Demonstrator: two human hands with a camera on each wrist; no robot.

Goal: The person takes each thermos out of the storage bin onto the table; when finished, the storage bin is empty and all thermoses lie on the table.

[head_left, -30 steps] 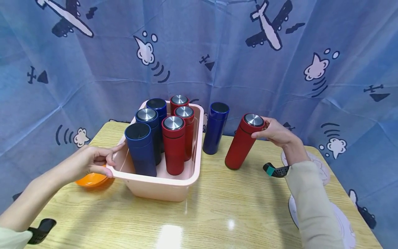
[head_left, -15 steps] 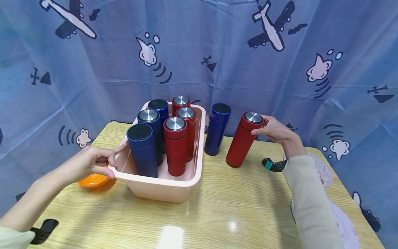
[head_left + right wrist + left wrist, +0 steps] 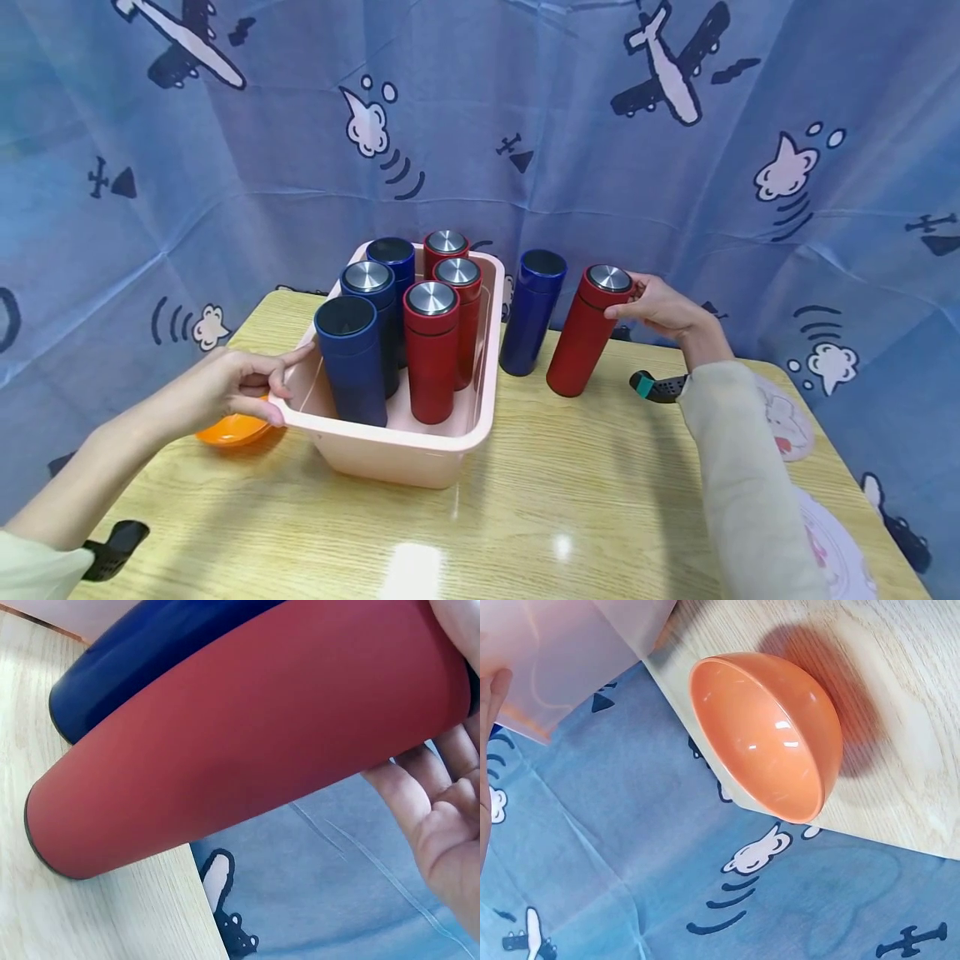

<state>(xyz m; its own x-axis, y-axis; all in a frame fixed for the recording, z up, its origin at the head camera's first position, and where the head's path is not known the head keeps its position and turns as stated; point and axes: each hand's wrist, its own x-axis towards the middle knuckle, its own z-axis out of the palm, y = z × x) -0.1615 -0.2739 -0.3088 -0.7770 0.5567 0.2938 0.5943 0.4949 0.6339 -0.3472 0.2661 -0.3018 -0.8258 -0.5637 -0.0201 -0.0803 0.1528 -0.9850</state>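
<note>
My right hand (image 3: 660, 308) grips a red thermos bottle (image 3: 583, 342) near its silver-topped lid, thumb in front. The bottle leans, its top tilted right, with its base low over the table. Just left of it stands a blue thermos bottle (image 3: 531, 325), partly behind the red one in the right wrist view. At the corner of a pale pink bin (image 3: 390, 467), my left hand (image 3: 243, 383) pinches the rim. Inside the bin stand three red bottles, one of them a front red bottle (image 3: 431, 358), and three blue ones, including a front blue bottle (image 3: 350, 367).
An orange bowl (image 3: 772, 742) sits left of the bin, partly behind the left hand in the head view. Round pale mats (image 3: 832, 542) lie along the table's right side. A blue airplane-print curtain (image 3: 480, 125) hangs close behind the wooden table (image 3: 540, 500).
The red bottle in my right hand has shifted slightly left and back, closer to the standing blue bottle. My left hand keeps its place at the bin's rim. The head view has turned slightly.
</note>
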